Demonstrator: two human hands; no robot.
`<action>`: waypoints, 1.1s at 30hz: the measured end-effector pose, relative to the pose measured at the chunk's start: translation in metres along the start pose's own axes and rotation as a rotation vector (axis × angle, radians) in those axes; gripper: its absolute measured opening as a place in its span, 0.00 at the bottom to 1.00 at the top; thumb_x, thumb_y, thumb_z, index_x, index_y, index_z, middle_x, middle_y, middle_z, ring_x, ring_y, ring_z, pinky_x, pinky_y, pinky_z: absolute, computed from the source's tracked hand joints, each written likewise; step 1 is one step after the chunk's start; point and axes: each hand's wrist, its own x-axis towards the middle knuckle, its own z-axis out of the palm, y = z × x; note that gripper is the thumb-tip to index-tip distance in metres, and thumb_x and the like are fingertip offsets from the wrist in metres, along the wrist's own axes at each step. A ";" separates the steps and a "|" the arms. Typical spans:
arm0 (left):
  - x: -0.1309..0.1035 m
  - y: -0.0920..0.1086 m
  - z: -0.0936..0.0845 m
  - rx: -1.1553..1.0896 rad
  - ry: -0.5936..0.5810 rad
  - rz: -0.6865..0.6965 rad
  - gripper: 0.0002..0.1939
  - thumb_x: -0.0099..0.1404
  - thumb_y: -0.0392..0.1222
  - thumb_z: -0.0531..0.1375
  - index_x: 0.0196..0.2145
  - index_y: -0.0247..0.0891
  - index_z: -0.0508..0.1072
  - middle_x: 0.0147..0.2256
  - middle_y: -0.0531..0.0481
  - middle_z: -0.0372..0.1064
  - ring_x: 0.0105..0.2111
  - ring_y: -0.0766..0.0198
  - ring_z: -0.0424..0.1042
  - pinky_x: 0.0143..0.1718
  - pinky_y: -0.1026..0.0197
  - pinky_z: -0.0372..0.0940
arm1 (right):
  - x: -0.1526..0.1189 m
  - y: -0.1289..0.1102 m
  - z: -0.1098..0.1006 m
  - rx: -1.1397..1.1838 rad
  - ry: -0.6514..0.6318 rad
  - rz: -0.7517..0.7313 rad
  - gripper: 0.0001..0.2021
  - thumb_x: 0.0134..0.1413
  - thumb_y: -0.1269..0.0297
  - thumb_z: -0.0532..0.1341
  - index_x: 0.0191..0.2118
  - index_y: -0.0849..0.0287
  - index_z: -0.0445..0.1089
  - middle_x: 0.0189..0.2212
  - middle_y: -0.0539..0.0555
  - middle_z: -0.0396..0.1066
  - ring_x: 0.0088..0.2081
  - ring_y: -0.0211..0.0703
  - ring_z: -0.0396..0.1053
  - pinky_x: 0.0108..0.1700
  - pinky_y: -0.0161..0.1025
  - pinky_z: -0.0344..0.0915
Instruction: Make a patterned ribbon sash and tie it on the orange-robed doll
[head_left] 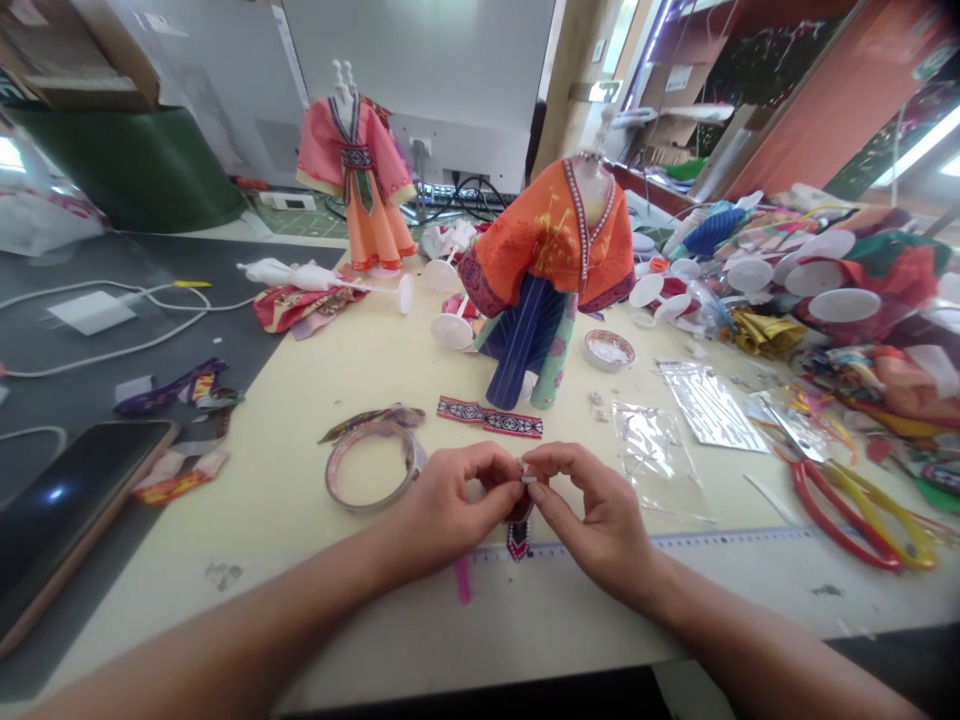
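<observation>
My left hand (pixel 463 505) and my right hand (pixel 596 515) meet fingertip to fingertip above the front of the table, both closed in a pinch. Between them hangs a short patterned ribbon (pixel 518 540), dark with a red and white pointed end. A tiny white piece (pixel 529 479) shows at the fingertips; its kind is too small to tell. Left of my left hand lies a roll of tape (pixel 330 470). A flat black, red and white trim strip (pixel 490 417) lies just beyond my hands. Underneath runs a ruler (pixel 675 541), with a pink strip (pixel 463 580) beside it.
An orange-robed doll form (pixel 555 240) stands beyond my hands, with a pink-robed one (pixel 356 170) farther left. Red and yellow handled scissors (pixel 847 510), a clear plastic bag (pixel 656 455) and a small bowl (pixel 609 350) are on the right. A phone (pixel 82 510) lies left.
</observation>
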 end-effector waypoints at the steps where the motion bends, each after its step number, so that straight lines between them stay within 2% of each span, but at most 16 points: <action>1: 0.000 0.000 0.000 -0.016 -0.008 -0.006 0.08 0.64 0.40 0.55 0.29 0.34 0.68 0.26 0.51 0.70 0.28 0.67 0.69 0.33 0.64 0.65 | 0.000 0.000 0.000 0.001 0.001 -0.001 0.09 0.53 0.73 0.58 0.41 0.56 0.66 0.32 0.52 0.71 0.32 0.38 0.70 0.36 0.38 0.70; 14: 0.001 0.001 -0.001 -0.048 -0.021 -0.026 0.08 0.64 0.38 0.55 0.28 0.34 0.67 0.25 0.51 0.69 0.27 0.68 0.68 0.32 0.64 0.65 | 0.001 0.000 0.000 -0.035 -0.003 0.006 0.09 0.53 0.72 0.58 0.41 0.56 0.66 0.32 0.52 0.72 0.33 0.39 0.71 0.36 0.39 0.70; 27: 0.000 0.003 -0.001 -0.079 -0.046 -0.027 0.08 0.64 0.38 0.55 0.28 0.34 0.67 0.24 0.51 0.69 0.26 0.68 0.69 0.32 0.64 0.65 | 0.001 -0.001 0.001 0.029 -0.019 0.029 0.09 0.54 0.72 0.58 0.41 0.57 0.66 0.31 0.51 0.72 0.32 0.38 0.71 0.36 0.38 0.70; 33: 0.000 0.001 0.000 -0.060 -0.018 -0.018 0.08 0.64 0.39 0.55 0.28 0.34 0.67 0.24 0.51 0.69 0.26 0.68 0.69 0.32 0.64 0.65 | 0.001 -0.001 -0.001 0.045 -0.034 0.037 0.09 0.54 0.72 0.58 0.42 0.56 0.66 0.31 0.51 0.70 0.32 0.38 0.70 0.36 0.37 0.69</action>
